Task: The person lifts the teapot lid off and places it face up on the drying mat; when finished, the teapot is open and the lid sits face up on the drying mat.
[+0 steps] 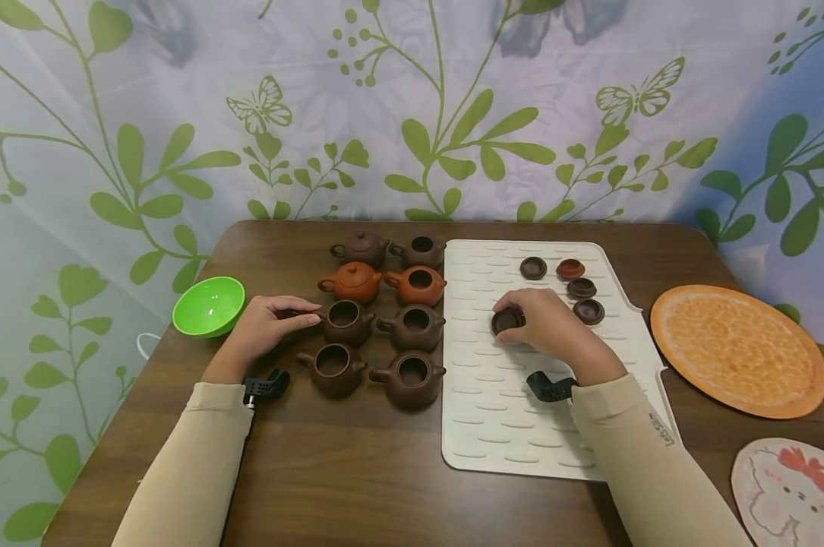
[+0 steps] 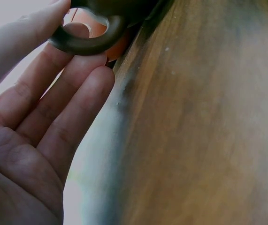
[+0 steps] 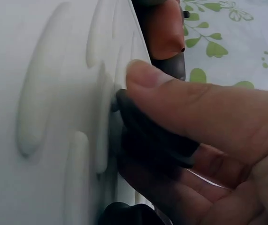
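Observation:
My left hand (image 1: pixel 264 327) pinches the handle of a dark brown lidless teapot (image 1: pixel 344 322) in the left column. In the left wrist view, the handle (image 2: pixel 94 43) lies between thumb and fingers. Over the white ridged mat (image 1: pixel 476 410), my right hand (image 1: pixel 544 323) holds a dark teapot lid (image 1: pixel 506 321) between thumb and fingers; its underside is partly hidden. The right wrist view shows that lid (image 3: pixel 155 129) tilted near the mat. Several other lids, among them a reddish one (image 1: pixel 571 268) and a dark one (image 1: pixel 588 311), lie right of and beyond this hand.
Two columns of teapots stand left of the mat, including a lidded orange one (image 1: pixel 354 282) and a lidded brown one (image 1: pixel 361 248). A green bowl (image 1: pixel 209 308) sits by the table's left edge. At right lie an orange round mat (image 1: pixel 740 349) and a rabbit-print mat (image 1: pixel 787 494).

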Available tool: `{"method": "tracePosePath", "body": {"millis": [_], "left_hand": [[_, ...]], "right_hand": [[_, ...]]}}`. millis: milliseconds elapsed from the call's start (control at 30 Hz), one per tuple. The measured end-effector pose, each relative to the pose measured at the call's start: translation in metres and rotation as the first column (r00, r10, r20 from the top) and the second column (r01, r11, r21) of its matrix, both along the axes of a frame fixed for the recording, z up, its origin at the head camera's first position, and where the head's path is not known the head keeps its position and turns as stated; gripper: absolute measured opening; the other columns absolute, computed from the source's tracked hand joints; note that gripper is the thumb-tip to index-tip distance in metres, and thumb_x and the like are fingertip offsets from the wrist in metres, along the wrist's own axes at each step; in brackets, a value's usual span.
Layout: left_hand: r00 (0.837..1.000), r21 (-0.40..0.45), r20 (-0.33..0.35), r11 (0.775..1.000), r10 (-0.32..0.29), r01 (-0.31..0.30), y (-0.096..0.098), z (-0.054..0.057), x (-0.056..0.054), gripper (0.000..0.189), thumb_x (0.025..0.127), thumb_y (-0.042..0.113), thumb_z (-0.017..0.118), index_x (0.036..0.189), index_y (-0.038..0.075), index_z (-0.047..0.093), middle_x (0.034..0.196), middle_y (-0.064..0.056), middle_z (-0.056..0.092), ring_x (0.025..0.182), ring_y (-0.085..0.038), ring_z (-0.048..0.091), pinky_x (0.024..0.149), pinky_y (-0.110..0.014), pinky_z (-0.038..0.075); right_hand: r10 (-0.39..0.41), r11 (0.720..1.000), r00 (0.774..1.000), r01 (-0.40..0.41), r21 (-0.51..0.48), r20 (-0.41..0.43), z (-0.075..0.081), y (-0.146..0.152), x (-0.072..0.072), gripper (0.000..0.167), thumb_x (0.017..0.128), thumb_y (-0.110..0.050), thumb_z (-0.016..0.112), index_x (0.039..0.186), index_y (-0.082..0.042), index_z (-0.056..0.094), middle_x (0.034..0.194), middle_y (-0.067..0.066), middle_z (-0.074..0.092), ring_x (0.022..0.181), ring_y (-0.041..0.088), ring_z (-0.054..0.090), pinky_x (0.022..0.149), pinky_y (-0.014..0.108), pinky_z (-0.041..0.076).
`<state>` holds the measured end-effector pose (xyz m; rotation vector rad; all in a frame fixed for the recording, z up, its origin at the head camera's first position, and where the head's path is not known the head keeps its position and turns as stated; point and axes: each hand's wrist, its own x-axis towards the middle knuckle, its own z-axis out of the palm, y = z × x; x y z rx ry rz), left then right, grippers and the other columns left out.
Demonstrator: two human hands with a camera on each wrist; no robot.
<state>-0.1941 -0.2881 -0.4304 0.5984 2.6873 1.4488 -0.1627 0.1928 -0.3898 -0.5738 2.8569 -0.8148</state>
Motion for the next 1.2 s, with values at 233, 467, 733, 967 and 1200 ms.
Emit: {"method": "tracePosePath", "body": {"millis": [233, 467, 733, 967, 1200], "left_hand": [[1.0, 0.013, 0.009, 1.0, -0.009, 0.009, 0.0, 0.001, 0.001, 0.02, 0.095, 0.019, 0.084, 0.114, 0.014, 0.085, 0.112, -0.002, 0.077, 0.103, -0.015, 0.07, 0.087, -0.024, 0.054], [1.0, 0.017, -0.001, 1.0, -0.015, 0.015, 0.0, 0.001, 0.0, 0.02, 0.094, 0.017, 0.084, 0.114, 0.014, 0.084, 0.112, -0.002, 0.077, 0.104, -0.016, 0.071, 0.087, -0.023, 0.054], [1.0, -0.001, 0.01, 1.0, -0.006, 0.006, 0.0, 0.002, 0.001, 0.022, 0.094, 0.018, 0.084, 0.116, 0.014, 0.084, 0.114, -0.002, 0.077, 0.106, -0.016, 0.07, 0.088, -0.023, 0.053], [1.0, 0.002, 0.01, 1.0, -0.004, 0.004, -0.001, 0.002, 0.0, 0.022, 0.094, 0.018, 0.084, 0.115, 0.014, 0.084, 0.113, -0.002, 0.077, 0.105, -0.016, 0.07, 0.088, -0.023, 0.054], [1.0, 0.013, 0.015, 1.0, -0.01, 0.01, -0.001, 0.0, -0.001, 0.021, 0.094, 0.019, 0.084, 0.114, 0.014, 0.084, 0.113, -0.002, 0.077, 0.104, -0.017, 0.07, 0.088, -0.023, 0.054]], "right_hand": [[0.04, 0.999, 0.999, -0.04, 0.027, -0.003, -0.001, -0.001, 0.001, 0.041, 0.083, -0.01, 0.093, 0.119, -0.002, 0.075, 0.123, 0.017, 0.068, 0.118, 0.04, 0.062, 0.1, 0.055, 0.049], [0.038, 0.998, 0.999, -0.039, 0.044, 0.014, -0.001, -0.001, 0.001, 0.046, 0.086, -0.011, 0.091, 0.127, -0.001, 0.074, 0.129, 0.02, 0.065, 0.122, 0.042, 0.06, 0.101, 0.057, 0.048], [0.037, 0.999, 0.999, -0.037, 0.022, 0.006, 0.0, 0.0, 0.002, 0.045, 0.086, -0.013, 0.091, 0.126, 0.0, 0.074, 0.129, 0.02, 0.065, 0.117, 0.04, 0.061, 0.098, 0.056, 0.049], [0.021, 1.0, 1.0, -0.021, 0.007, -0.008, 0.006, 0.001, 0.002, 0.043, 0.087, -0.016, 0.091, 0.123, 0.0, 0.074, 0.123, 0.017, 0.068, 0.104, 0.034, 0.065, 0.091, 0.053, 0.052], [0.005, 1.0, 1.0, -0.005, -0.006, -0.001, 0.009, 0.0, 0.003, 0.042, 0.087, -0.016, 0.09, 0.122, 0.001, 0.074, 0.12, 0.017, 0.069, 0.103, 0.034, 0.066, 0.09, 0.053, 0.053]]}}
